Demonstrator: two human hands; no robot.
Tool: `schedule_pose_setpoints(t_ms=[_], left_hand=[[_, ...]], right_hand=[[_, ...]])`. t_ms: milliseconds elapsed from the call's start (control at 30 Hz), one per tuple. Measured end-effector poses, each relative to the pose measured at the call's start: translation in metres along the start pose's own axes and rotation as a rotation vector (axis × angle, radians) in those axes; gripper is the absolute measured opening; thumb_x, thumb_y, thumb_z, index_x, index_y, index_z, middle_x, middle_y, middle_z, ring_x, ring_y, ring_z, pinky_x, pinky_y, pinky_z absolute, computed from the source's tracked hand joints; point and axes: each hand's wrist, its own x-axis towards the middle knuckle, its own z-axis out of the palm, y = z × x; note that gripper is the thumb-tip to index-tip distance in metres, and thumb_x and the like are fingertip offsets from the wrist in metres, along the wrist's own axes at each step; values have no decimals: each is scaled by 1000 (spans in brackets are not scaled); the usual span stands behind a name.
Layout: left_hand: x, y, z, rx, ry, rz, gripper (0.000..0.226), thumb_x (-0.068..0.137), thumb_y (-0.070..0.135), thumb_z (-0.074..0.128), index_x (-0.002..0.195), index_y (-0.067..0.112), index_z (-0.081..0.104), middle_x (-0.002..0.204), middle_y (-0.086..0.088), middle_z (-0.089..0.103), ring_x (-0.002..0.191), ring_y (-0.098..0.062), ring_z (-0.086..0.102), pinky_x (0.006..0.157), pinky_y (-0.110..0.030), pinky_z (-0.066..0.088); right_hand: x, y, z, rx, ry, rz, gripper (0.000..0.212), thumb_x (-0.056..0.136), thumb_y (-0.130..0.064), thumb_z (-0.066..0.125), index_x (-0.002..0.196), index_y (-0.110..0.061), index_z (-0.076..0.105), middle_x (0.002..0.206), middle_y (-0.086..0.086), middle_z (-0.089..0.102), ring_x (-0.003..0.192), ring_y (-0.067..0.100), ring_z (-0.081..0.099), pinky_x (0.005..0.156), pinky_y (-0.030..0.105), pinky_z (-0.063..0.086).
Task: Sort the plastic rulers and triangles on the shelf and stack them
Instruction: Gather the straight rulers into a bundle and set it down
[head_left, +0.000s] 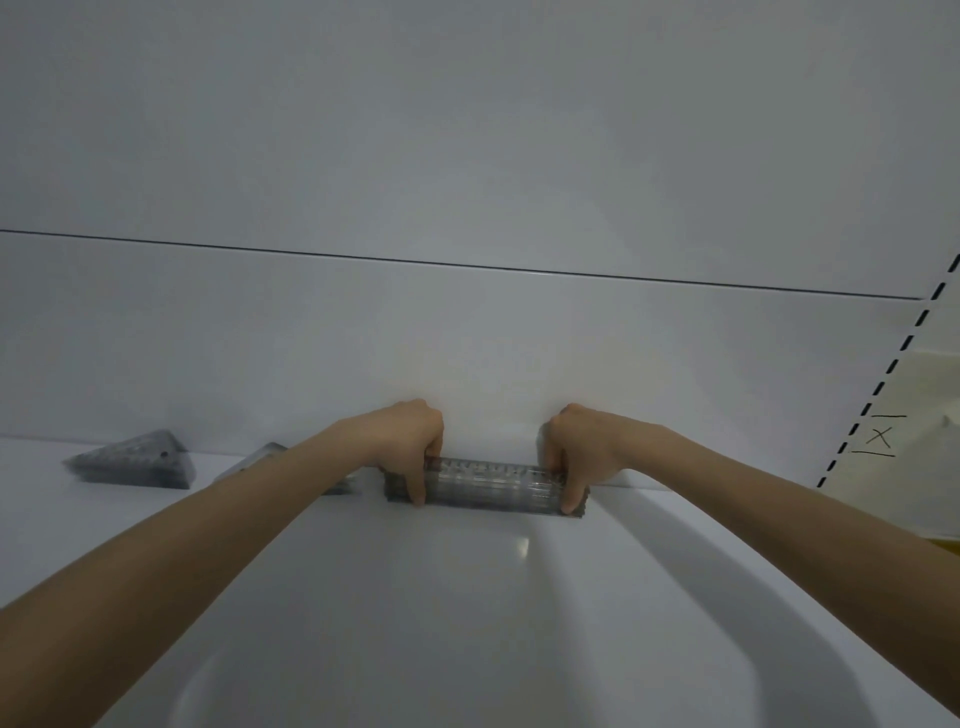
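Lower left, a triangle stack (137, 461) lies on the shelf (467, 613), a second stack (261, 457) beside it (half behind the forearm). At centre, left hand (410, 436) and right hand (584, 447) pinch the ruler stack (488, 486) by its ends, at the shelf's back edge; open white surface spreads below.

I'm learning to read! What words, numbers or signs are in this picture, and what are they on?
"X", hand-drawn between two short lines: on the pale panel at the far right.
Print on top of the stack of rulers, gripped by the left hand and the right hand: too blurred to read.
Triangle stack on the left: nothing legible.
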Motion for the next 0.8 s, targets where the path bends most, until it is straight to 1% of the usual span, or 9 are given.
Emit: schedule_pose_setpoints(t_ms=[100,167,233,300,367,433,500,600,800], left_hand=[[-1,1,-1,-28,-17,-17,42,56,31,88,77,1,67,64,-7,58,63,-21,55,55,-32,47],[-2,0,-2,-56,-28,-31,40,58,29,88,78,2,67,63,-4,57,61,-19,54,54,-31,46],[-5,-2,0,-68,-25,-46,38,60,32,87,75,5,64,63,-2,54,60,-18,51,54,-27,41],[-9,-5,2,-66,-16,-73,39,61,33,87,75,8,61,68,-3,54,64,-19,54,54,-27,40],[-13,-7,4,-80,-23,-130,43,62,31,87,90,7,65,82,-4,59,67,-21,61,53,-26,47],[-15,-7,6,-100,-35,-174,51,65,23,87,106,6,63,95,-8,60,62,-20,61,51,-24,50],[-15,-6,6,-130,-37,-184,53,66,16,86,111,5,61,96,-10,62,55,-16,61,52,-23,51],[-13,-6,4,-209,-60,-189,46,65,9,86,105,5,63,86,-8,65,56,-12,66,54,-22,53],[-10,-9,2,-344,-59,-216,30,61,-1,86,77,6,62,73,-8,68,50,-15,67,57,-27,57]], right_hand=[[-2,1,2,29,19,12,34,57,-29,84,67,-5,63,56,-1,49,65,15,46,52,25,33],[-6,5,2,40,23,37,35,55,-33,85,73,-9,68,60,-4,53,67,13,49,57,26,39],[-11,11,3,55,27,64,37,54,-36,86,81,-15,72,73,-6,63,75,12,56,66,27,48],[-17,16,8,67,48,77,38,55,-37,84,86,-17,72,84,-1,69,81,14,61,72,30,52],[-21,15,16,98,69,91,38,58,-34,82,87,-15,70,82,2,72,69,13,62,68,27,52],[-24,12,21,156,87,127,35,60,-27,80,89,-11,69,74,4,72,52,7,57,61,21,50],[-24,9,22,205,97,160,31,61,-22,79,87,-10,69,62,1,67,45,4,54,56,17,47],[-20,8,19,248,56,187,24,61,-21,81,78,-9,68,51,-5,61,41,2,54,51,12,43],[-14,6,15,286,11,195,15,60,-16,81,67,-12,69,44,-9,58,41,1,57,47,8,39]])
